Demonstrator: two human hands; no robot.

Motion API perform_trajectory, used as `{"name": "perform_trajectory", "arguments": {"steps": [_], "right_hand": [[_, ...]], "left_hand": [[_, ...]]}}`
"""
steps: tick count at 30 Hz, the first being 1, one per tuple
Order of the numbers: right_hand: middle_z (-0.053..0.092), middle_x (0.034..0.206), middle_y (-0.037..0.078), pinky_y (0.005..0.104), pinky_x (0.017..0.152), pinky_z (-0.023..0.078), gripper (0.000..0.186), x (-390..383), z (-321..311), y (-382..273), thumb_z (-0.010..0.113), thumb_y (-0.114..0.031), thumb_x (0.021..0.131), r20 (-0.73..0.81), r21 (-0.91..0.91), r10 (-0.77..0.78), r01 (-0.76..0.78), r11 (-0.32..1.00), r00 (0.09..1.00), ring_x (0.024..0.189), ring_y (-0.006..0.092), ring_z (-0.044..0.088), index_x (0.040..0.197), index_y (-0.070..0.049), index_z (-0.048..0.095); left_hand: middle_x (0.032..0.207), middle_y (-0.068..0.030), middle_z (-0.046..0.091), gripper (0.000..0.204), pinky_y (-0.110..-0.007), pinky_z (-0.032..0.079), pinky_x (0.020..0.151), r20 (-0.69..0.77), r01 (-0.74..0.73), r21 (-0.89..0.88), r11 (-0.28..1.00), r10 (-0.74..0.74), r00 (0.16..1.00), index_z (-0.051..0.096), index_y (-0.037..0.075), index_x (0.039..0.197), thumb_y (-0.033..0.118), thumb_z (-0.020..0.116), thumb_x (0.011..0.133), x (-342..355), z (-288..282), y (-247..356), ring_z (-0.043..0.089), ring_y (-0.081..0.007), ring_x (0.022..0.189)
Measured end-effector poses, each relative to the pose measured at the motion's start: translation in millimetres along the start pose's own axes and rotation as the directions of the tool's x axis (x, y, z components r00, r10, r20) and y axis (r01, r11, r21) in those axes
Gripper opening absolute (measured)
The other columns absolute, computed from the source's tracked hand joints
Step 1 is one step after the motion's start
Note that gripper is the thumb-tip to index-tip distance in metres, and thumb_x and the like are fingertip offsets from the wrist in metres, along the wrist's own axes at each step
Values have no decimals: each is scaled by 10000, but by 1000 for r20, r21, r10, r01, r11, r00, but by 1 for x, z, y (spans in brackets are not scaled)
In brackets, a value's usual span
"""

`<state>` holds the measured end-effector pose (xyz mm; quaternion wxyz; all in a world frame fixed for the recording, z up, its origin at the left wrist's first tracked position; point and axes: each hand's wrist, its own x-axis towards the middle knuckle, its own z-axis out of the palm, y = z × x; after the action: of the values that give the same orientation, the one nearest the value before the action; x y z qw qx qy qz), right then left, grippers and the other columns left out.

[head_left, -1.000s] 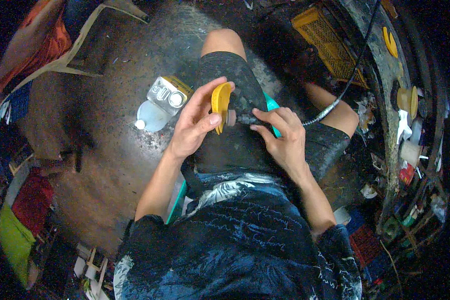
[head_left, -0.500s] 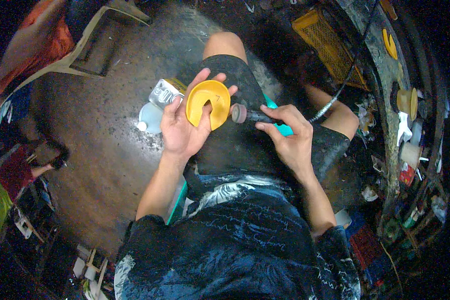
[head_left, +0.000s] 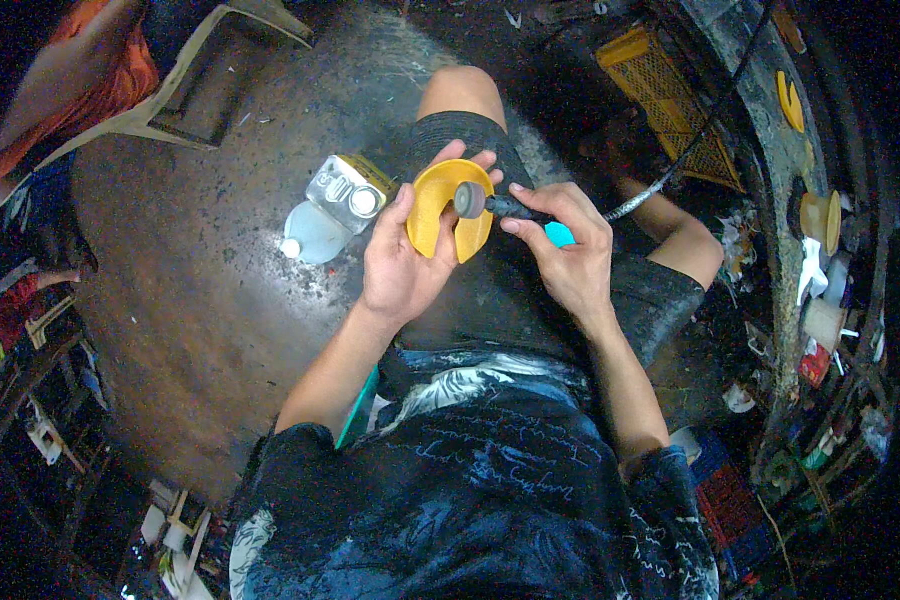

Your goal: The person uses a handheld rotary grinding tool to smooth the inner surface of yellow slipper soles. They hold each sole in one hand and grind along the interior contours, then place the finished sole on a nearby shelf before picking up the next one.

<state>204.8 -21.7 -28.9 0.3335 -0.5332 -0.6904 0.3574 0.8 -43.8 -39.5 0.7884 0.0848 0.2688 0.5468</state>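
Observation:
In the middle, my left hand (head_left: pixel 395 270) cradles a yellow, shallow dish-like piece (head_left: pixel 426 205) with a notch cut in from its near edge. The fingers pass behind it, and their tips show past the far rim. From the right, my right hand (head_left: pixel 578 255) grips a dark rotary grinding tool (head_left: pixel 510 207) between thumb and fingers. Its round greyish head (head_left: pixel 469 199) lies over the inner end of the notch. Whether the head touches the yellow surface, I cannot tell. A cable (head_left: pixel 660 185) runs from behind my right hand toward the upper right.
A pale plastic bottle (head_left: pixel 315 235) and a silver-and-yellow container (head_left: pixel 348 195) stand left of my hands. A yellow crate (head_left: pixel 670 105) lies at upper right. Along the right, a ledge (head_left: pixel 770 130) bears yellow pieces (head_left: pixel 790 100). A chair (head_left: pixel 160 130) and a person's orange clothing (head_left: pixel 100 80) are upper left.
The yellow piece has turned so its notch faces more squarely toward me, and it has shifted right. The tool's head has moved from beside the piece to over its notch.

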Motion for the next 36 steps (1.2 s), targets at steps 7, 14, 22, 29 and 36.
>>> {"name": "perform_trajectory", "arguments": {"steps": [7, 14, 22, 29, 36], "right_hand": [[751, 1012, 122, 363, 882, 570, 373, -1, 0, 2, 919, -68, 792, -43, 9, 9, -8, 1000, 999, 961, 260, 723, 1151, -50, 817], [717, 1006, 112, 366, 865, 569, 363, -6, 3, -4, 925, -89, 789, -22, -5, 13, -13, 1000, 1000, 959, 260, 715, 1139, -75, 831], [703, 1014, 106, 364, 860, 571, 387, -8, -1, -10, 934, -114, 780, 10, -7, 20, -20, 1000, 1000, 965, 255, 709, 1154, -95, 838], [697, 1030, 97, 366, 861, 577, 403, -13, -4, -13, 941, -126, 768, 68, -14, 20, -20, 1000, 997, 963, 258, 708, 1159, -117, 844], [694, 1028, 95, 372, 835, 582, 399, -18, -6, -14, 937, -124, 769, 99, 5, 9, -10, 1000, 995, 956, 259, 710, 1158, -135, 847]], "left_hand": [[1754, -186, 341, 681, -486, 299, 1325, 35, -9, 8, 1000, 9, 999, 288, 55, 1708, 473, 312, 1172, -1, 4, -3, 366, -356, 1604], [1773, -173, 307, 699, -493, 270, 1341, 30, -1, 10, 1000, 1, 1000, 259, 54, 1717, 491, 290, 1172, -1, 5, -4, 319, -361, 1629], [1766, -168, 322, 701, -489, 285, 1336, 33, 14, 11, 1000, -14, 999, 259, 63, 1717, 506, 268, 1174, -1, 5, -6, 319, -339, 1633], [1757, -155, 342, 682, -505, 326, 1317, 40, 6, 8, 1000, -7, 999, 274, 79, 1714, 499, 250, 1178, 0, 4, -7, 331, -333, 1627], [1741, -162, 363, 691, -506, 320, 1321, 33, 6, 43, 999, -8, 999, 276, 70, 1709, 509, 257, 1175, 0, 2, -8, 340, -334, 1622]]}}
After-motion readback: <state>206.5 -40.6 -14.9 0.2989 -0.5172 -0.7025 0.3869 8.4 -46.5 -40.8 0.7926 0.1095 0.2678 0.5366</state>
